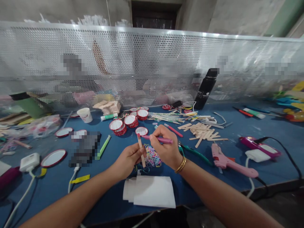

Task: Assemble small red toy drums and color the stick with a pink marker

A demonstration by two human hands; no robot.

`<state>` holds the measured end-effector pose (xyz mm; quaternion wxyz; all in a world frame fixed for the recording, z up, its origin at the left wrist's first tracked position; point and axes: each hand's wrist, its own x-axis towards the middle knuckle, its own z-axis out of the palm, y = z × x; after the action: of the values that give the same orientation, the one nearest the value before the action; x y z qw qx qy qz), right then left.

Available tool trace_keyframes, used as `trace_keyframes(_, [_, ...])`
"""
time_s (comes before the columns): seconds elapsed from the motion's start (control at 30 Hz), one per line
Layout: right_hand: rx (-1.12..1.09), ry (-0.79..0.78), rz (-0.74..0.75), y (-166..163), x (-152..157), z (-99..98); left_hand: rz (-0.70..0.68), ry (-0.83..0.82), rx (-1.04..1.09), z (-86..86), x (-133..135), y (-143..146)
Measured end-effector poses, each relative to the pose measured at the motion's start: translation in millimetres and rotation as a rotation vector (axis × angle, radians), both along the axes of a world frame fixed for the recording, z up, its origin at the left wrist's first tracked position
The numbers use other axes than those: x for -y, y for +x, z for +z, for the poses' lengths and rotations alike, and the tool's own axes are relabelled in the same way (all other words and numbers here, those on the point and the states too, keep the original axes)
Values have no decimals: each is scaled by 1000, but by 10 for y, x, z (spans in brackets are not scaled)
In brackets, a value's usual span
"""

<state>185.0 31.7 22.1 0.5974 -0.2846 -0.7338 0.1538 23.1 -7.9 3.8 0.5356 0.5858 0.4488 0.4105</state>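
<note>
My left hand (129, 160) pinches a flat wooden craft stick (140, 145), held upright, its top end coloured red. In my right hand (165, 147) is a pink marker (163, 139), gripped like a pen, its tip pointing left at the stick's coloured end. Whether the tip touches the wood I cannot tell. Beneath both hands lies a heap of colourful elastic loops (153, 156). Folded white paper (154, 191) rests on the table in front of me. Just beyond the stick is a small round red-rimmed lid (142, 131).
Red tins (130, 120) stand behind my hands. Loose craft sticks (206, 132) are piled to the right, near teal-handled pliers (198, 154) and a pink glue gun (228, 163). A phone (85, 148) with a cable lies left. A perforated metal screen (152, 63) closes off the back.
</note>
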Motion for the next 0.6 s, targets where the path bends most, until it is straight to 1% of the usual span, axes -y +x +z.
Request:
trace_keyframes(0.27, [11, -22, 65, -19, 20, 9, -15, -15, 40, -17, 4, 13])
trace_keyframes(0.47, [28, -4, 5, -3, 0, 13, -2, -13, 30, -27, -6, 1])
trace_keyframes(0.6, [16, -18, 22, -2, 20, 27, -3, 2, 18, -17, -3, -8])
